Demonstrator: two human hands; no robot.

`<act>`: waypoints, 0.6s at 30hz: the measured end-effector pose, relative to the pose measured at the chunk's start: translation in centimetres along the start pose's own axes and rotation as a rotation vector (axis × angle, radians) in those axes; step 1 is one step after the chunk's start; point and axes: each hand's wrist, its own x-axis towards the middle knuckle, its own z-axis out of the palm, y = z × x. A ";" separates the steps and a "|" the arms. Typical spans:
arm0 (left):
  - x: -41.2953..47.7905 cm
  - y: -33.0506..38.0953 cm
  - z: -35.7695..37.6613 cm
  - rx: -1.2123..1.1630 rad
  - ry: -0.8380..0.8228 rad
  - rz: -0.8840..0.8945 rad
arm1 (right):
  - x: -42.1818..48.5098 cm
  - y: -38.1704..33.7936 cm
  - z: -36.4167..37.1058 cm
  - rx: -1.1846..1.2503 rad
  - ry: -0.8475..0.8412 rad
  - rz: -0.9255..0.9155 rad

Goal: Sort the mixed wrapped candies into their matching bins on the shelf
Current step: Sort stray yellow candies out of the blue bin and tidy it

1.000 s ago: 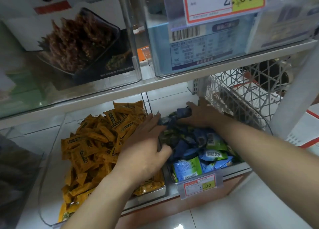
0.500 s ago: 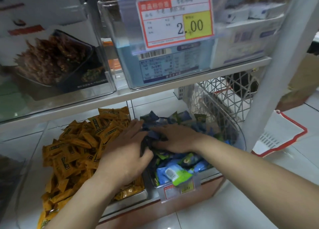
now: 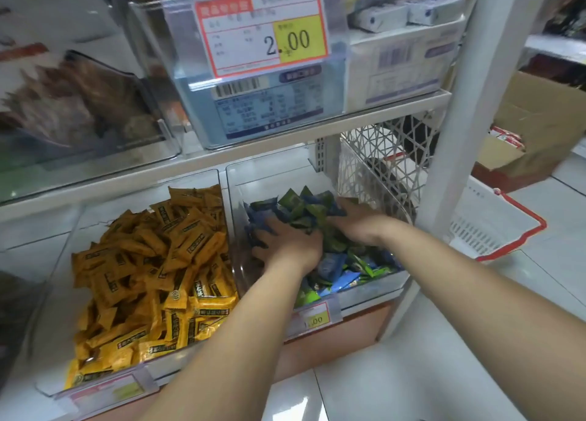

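A clear bin [image 3: 272, 174] on the lower shelf holds mixed blue candies [image 3: 258, 213] and green candies [image 3: 301, 206]. Both my hands are inside it. My left hand [image 3: 285, 246] digs into the left side of the heap, fingers curled round blue candies. At the right of the heap, my right hand [image 3: 358, 224] presses against the green candies, its fingertips buried among them. The neighbouring clear bin [image 3: 79, 385] to the left is heaped with yellow candies [image 3: 152, 262].
A white lattice basket [image 3: 374, 167] stands right of the candy bin. The white shelf post [image 3: 459, 103] rises beside it. On the floor lie a white basket with a red rim [image 3: 494, 230] and a cardboard box [image 3: 539, 119]. The upper shelf [image 3: 285, 141] hangs close overhead.
My left hand has moved from the edge of the yellow bin fully into the blue and green bin. Both hands now push the candies together; the camera has shifted left.
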 end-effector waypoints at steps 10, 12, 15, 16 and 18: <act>5.3 0.9 -1.0 -0.268 -0.032 -0.033 | 3.9 -0.2 1.5 0.701 -0.090 0.087; 5.5 1.7 -2.3 -0.469 -0.127 0.010 | 4.3 -0.4 1.2 0.828 -0.083 0.089; 5.2 3.5 -4.3 -0.606 -0.189 0.027 | 4.8 -0.7 0.2 0.940 -0.082 0.069; 5.1 4.0 -5.0 -0.601 -0.186 0.044 | 4.9 -0.9 -0.1 0.973 -0.084 0.063; 4.9 4.7 -6.4 -0.588 -0.184 0.103 | 5.3 -1.1 -0.8 1.031 -0.100 0.049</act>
